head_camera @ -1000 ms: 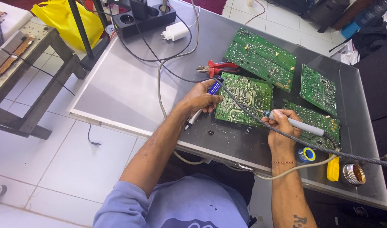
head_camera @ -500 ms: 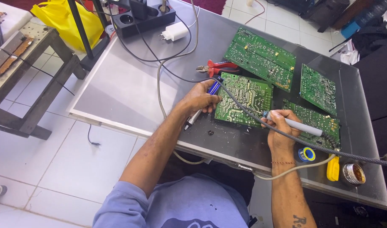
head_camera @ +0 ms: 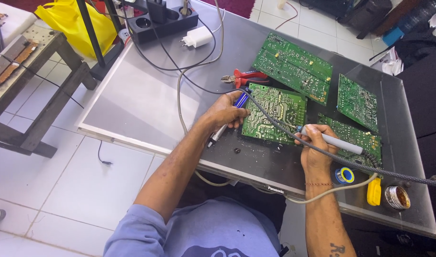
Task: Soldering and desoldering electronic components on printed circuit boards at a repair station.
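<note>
fingers (head_camera: 309,138) still grip soldering iron (head_camera: 334,142) | circuit board (head_camera: 274,113) unmoved

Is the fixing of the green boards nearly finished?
Looks mid-job. Tools are out: solder spool, red pliers. The right hand holds a soldering iron to the middle circuit board; the left hand holds a blue tool. Three other boards lie untouched; finished or not, I can't tell.

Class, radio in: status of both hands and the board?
Left hand gripping blue tool at circuit board. Right hand holding soldering iron. Cable crosses board.
</note>
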